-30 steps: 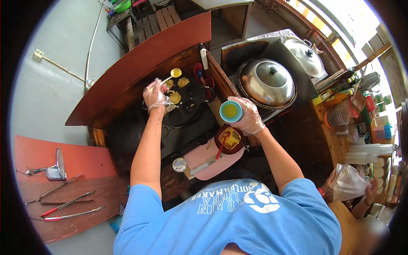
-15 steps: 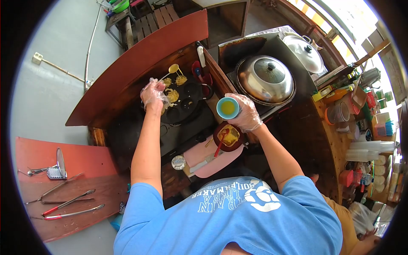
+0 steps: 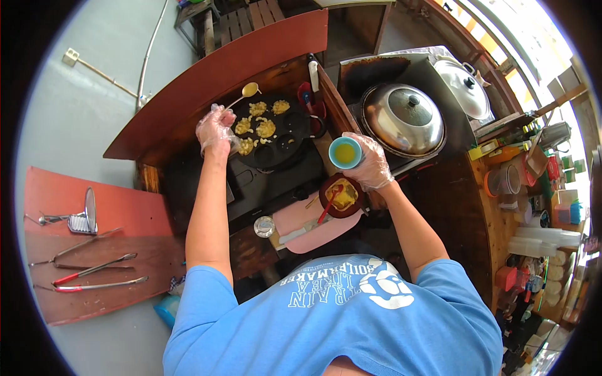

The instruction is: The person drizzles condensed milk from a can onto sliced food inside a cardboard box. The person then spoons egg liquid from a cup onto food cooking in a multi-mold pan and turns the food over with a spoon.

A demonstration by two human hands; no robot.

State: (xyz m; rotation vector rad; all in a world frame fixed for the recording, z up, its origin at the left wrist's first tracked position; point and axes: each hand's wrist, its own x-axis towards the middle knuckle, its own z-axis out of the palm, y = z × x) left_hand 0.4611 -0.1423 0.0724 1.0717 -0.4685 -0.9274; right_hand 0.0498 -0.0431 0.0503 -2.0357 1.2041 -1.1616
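My left hand (image 3: pixel 217 130), in a clear plastic glove, grips the handle of a spoon (image 3: pixel 250 89) with yellow liquid in its bowl. The spoon is over the far left edge of a dark round pan with hollows (image 3: pixel 295 147). Several pale yellow clumps of food (image 3: pixel 266 128) lie in the pan's hollows, while others hold little or nothing. My right hand (image 3: pixel 369 161), also gloved, is wrapped round a light blue cup (image 3: pixel 346 152) of yellow liquid, right of the pan. Just below the cup stands a dark red bowl (image 3: pixel 342 195) of yellow mixture with a red-handled utensil in it.
A large lidded steel pot (image 3: pixel 401 119) stands to the right, with another lidded pot (image 3: pixel 463 89) behind it. A red board (image 3: pixel 219 81) walls off the stove's far side. A pink cutting board (image 3: pixel 301 225) with a knife lies nearest me. Tongs (image 3: pixel 94 272) hang at left.
My left hand and the spoon have drawn back from above the food toward the pan's left edge. More of the clumps now show. The cup stays in my right hand.
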